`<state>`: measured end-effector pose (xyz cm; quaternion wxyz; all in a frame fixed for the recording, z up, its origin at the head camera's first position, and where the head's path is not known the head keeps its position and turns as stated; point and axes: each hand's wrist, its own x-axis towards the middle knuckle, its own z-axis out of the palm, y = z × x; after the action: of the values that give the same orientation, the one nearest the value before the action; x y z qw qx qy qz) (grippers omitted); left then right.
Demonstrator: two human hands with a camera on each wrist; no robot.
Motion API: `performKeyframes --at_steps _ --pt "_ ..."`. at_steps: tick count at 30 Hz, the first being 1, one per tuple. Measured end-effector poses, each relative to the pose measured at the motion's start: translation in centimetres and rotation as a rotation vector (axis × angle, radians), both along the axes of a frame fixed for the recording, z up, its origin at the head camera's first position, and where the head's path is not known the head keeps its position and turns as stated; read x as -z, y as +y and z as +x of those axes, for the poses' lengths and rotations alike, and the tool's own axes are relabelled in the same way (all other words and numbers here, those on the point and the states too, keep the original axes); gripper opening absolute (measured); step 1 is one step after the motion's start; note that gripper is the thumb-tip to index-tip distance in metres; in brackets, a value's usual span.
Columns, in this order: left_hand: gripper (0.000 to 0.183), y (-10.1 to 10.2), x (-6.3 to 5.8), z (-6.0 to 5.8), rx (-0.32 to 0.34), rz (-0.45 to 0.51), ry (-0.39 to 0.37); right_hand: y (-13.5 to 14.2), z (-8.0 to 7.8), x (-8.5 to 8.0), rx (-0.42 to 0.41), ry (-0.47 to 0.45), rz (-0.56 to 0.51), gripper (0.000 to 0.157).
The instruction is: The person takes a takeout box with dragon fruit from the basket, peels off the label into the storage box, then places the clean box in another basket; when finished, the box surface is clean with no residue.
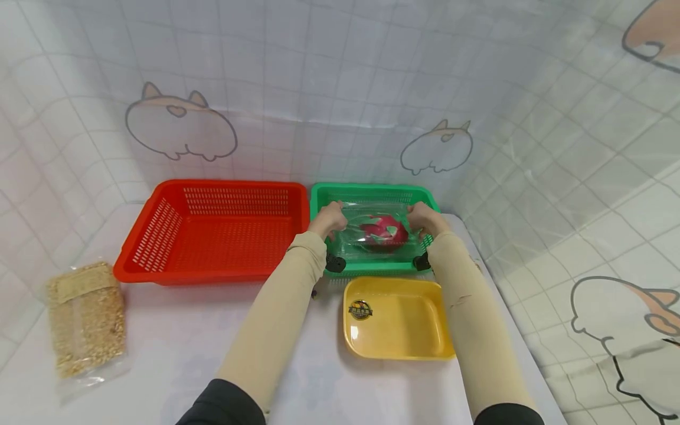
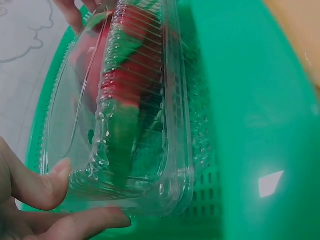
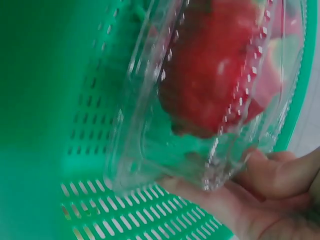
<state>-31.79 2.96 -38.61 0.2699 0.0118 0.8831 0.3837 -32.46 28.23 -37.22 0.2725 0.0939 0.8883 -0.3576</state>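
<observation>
A clear plastic clamshell box (image 1: 353,231) with a red dragon fruit (image 1: 385,230) inside is held by both hands over the green basket (image 1: 372,267). My left hand (image 1: 330,219) grips the box's left end; in the left wrist view its thumb and fingers (image 2: 87,222) pinch that end. My right hand (image 1: 424,218) holds the opposite end, with thumb and fingers on either side of the corner in the right wrist view. The dragon fruit (image 3: 215,70) has green-tipped scales and lies within the box's walls. I cannot tell whether the box touches the basket floor.
A larger red basket (image 1: 228,236) stands left of the green one. In front of the green basket is a yellow tray (image 1: 398,319) with a dark label, partly behind my right sleeve. A clear bag of tan grains or flakes (image 1: 87,319) lies at the far left.
</observation>
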Motion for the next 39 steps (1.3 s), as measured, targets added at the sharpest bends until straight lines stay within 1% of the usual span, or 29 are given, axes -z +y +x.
performKeyframes --at_steps 4,10,13,19,24,31,36,39 --pt "0.074 -0.1 0.2 -0.1 -0.025 0.03 -0.001 0.6 -0.2 0.1 -0.031 -0.007 -0.04 0.064" --pt "0.074 -0.3 0.3 0.0 -0.028 0.069 0.007 1.1 -0.1 0.2 -0.064 -0.019 -0.047 0.063" --pt "0.073 -0.2 0.2 0.2 -0.035 0.072 0.011 1.2 -0.1 0.1 -0.063 -0.021 -0.045 0.062" --pt "0.075 -0.1 0.3 0.1 -0.042 0.049 0.013 0.9 -0.1 0.2 -0.059 -0.017 -0.017 0.063" --pt "0.076 -0.2 0.4 0.3 -0.05 0.067 0.012 0.8 0.1 0.4 -0.072 -0.014 -0.014 0.064" --pt "0.078 -0.6 0.7 0.4 -0.037 0.052 0.033 0.7 0.3 0.9 -0.074 -0.003 -0.048 0.065" --pt "0.077 -0.6 1.0 0.6 -0.04 0.04 0.082 1.3 0.7 0.8 -0.095 0.01 -0.1 0.067" --pt "0.072 -0.6 1.2 1.0 -0.014 0.055 0.095 1.9 1.2 0.6 -0.106 0.031 -0.098 0.066"
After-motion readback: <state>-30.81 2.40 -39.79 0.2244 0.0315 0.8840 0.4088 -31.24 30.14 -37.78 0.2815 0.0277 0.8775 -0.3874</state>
